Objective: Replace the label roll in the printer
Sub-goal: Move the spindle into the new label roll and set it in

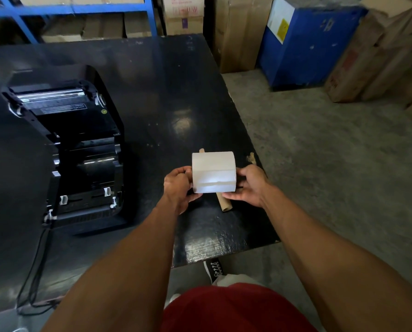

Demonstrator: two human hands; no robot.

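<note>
A glossy black tabletop catches overhead light. Behind it stand blue metal shelving with brown cardboard boxes and a blue bin on grey concrete floor.

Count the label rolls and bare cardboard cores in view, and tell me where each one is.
2. One white label roll is held between the left hand and right hand above the table. One bare cardboard core lies on the table beneath it, partly hidden.
</note>
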